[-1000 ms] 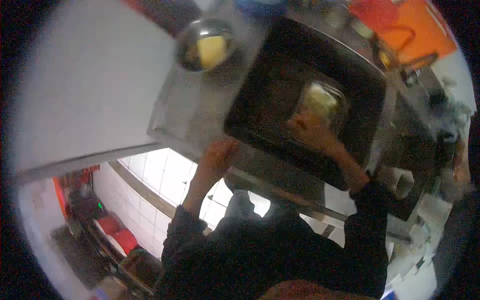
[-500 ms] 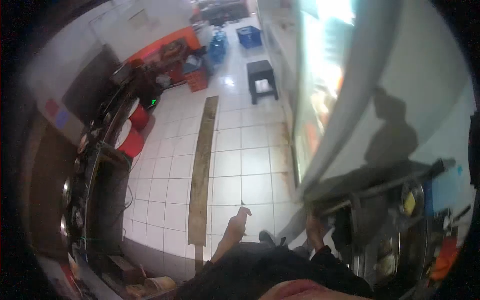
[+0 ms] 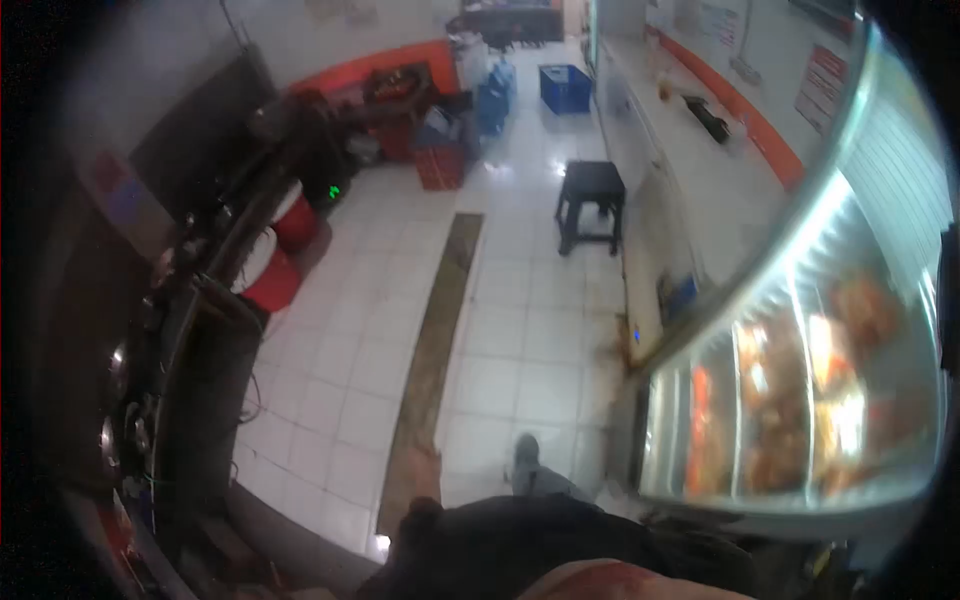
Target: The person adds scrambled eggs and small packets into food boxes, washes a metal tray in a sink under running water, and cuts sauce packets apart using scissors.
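Note:
My left hand (image 3: 425, 474) hangs low beside my dark clothing, over a long brown strip (image 3: 432, 350) that runs along the tiled floor. It is blurred, and its fingers cannot be made out. Nothing shows clearly in it. My right hand is out of sight. One foot in a grey shoe (image 3: 527, 452) is stepping forward on the white tiles (image 3: 490, 390).
On the right stands a lit glass display case (image 3: 790, 400), with a long white counter (image 3: 690, 170) beyond. Ahead are a black stool (image 3: 592, 185) and a blue crate (image 3: 565, 90). Red buckets (image 3: 270, 280) and a dark cooking counter (image 3: 185, 350) line the left.
I have moved forward, and the stool and display case look nearer. My right hand has dropped out of view. My left hand has shifted left and lower, over the brown strip.

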{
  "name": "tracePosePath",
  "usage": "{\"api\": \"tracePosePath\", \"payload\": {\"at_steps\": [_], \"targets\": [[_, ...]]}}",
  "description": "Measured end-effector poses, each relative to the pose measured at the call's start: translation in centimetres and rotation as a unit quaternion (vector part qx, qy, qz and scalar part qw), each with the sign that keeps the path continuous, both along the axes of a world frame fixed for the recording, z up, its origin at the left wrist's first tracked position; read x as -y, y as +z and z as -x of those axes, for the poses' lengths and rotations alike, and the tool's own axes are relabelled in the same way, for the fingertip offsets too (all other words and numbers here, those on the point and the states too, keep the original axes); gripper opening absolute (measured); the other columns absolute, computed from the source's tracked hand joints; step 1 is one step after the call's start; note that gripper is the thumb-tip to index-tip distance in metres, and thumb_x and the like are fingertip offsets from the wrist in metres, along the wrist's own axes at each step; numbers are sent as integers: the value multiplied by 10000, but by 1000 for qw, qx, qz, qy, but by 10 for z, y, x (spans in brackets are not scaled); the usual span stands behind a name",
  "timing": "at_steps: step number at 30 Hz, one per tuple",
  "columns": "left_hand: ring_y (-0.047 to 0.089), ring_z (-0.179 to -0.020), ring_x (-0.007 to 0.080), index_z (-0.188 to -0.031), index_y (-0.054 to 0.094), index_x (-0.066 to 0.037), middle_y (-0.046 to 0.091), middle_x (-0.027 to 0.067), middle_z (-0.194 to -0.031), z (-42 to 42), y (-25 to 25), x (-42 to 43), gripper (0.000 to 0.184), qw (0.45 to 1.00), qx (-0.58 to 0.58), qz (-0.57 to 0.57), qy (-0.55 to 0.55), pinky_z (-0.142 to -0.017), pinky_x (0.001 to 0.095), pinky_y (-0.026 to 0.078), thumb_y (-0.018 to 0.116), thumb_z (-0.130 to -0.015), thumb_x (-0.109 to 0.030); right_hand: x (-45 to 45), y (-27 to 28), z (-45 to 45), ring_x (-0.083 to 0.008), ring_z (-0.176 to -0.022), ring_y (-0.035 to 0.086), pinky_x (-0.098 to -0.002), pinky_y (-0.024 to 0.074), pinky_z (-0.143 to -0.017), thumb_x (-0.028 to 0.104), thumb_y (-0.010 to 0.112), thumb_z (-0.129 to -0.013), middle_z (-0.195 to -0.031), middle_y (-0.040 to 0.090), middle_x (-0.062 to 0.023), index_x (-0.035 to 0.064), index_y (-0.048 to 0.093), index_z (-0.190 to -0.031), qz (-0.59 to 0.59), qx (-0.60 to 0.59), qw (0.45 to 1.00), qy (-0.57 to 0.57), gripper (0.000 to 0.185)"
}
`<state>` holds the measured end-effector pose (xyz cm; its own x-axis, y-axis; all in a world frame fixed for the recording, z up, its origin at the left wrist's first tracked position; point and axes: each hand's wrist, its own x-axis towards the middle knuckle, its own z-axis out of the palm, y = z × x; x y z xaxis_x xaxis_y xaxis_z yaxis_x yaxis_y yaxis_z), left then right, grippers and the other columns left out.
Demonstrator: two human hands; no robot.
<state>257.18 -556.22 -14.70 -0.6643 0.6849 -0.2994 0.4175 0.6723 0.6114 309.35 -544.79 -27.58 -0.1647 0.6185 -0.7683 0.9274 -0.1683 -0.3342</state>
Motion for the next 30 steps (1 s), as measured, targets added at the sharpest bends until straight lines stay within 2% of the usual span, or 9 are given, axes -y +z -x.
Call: {"api": "tracePosePath", "payload": {"at_steps": [3, 9, 10, 14, 17, 22, 25, 26, 30], "targets": [[432, -1141, 290, -1291, 327, -43, 465, 156, -1215, 72, -78, 56, 653, 950, -79, 246, 178, -928, 392, 368, 510, -789, -420, -99, -20, 63, -352, -739, 581, -423, 466, -637, 415, 412, -860, -825, 599, -179, 26, 623, -840, -81, -30, 990, 115, 443], [458, -1066, 280, -1233, 375, -64, 493, 130, -1138, 149, -77, 116, 586, 860, 31, 270, 432, -870, 412, 383, 437, -809, -464, -365, 110, 320, -386, -815, 568, -464, 443, -742, 386, 403, -859, -851, 606, -214, 10, 641, -809, -302, -55, 919, 246, 447], [463, -1053, 278, -1223, 383, -67, 497, 126, -1125, 156, -79, 113, 578, 847, 46, 269, 456, -860, 415, 385, 424, -812, -472, -417, 63, 357, -386, -772, 563, -474, 437, -703, 384, 418, -856, -784, 601, -208, 10, 632, -748, -398, -81, 877, 257, 444], [480, -1003, 271, -1184, 414, -81, 516, 108, -1073, 207, -90, 49, 554, 829, 79, 262, 488, -821, 428, 395, 376, -825, -502, -497, 105, 503, -380, -767, 557, -460, 433, -716, 319, 389, -884, -793, 601, -193, 7, 613, -791, -369, -186, 895, 171, 395], [493, -966, 266, -1155, 438, -92, 530, 95, -1035, 277, -105, -55, 547, 853, 105, 234, 455, -792, 438, 403, 339, -834, -524, -534, 130, 565, -382, -787, 543, -454, 426, -707, 272, 415, -879, -781, 595, -191, -14, 571, -821, -327, -297, 877, 188, 331], [515, -903, 257, -1106, 478, -110, 553, 73, -971, 450, -133, -337, 556, 909, 206, 35, 359, -743, 455, 415, 278, -850, -561, -579, 8, 514, -306, -806, 564, -417, 449, -709, 147, 633, -643, -804, 602, -121, 71, 645, -775, -263, -29, 943, 202, 152], [528, -865, 252, -1077, 502, -120, 567, 60, -932, 524, -139, -551, 574, 803, 390, -231, 388, -714, 465, 423, 241, -860, -584, -606, 1, 428, -317, -862, 560, -428, 439, -754, 243, 571, -701, -882, 593, -146, 57, 633, -844, -124, 111, 981, 95, 243], [416, -489, 175, -883, 482, -89, 432, 29, -614, 522, -110, -624, 505, 764, 380, -315, 414, -447, 298, 354, 251, -890, -538, -617, 3, 401, -320, -881, 559, -431, 436, -768, 275, 550, -720, -907, 590, -154, 52, 629, -868, -79, 150, 983, 64, 278], [297, -379, 120, -791, 437, -66, 320, 11, -523, 511, -72, -808, 477, 725, 467, -370, 346, -345, 253, 227, 274, -904, -500, -679, -2, 331, -334, -955, 553, -444, 422, -828, 403, 467, -797, -1010, 579, -188, 33, 613, -961, 31, 249, 968, -3, 430]]}}
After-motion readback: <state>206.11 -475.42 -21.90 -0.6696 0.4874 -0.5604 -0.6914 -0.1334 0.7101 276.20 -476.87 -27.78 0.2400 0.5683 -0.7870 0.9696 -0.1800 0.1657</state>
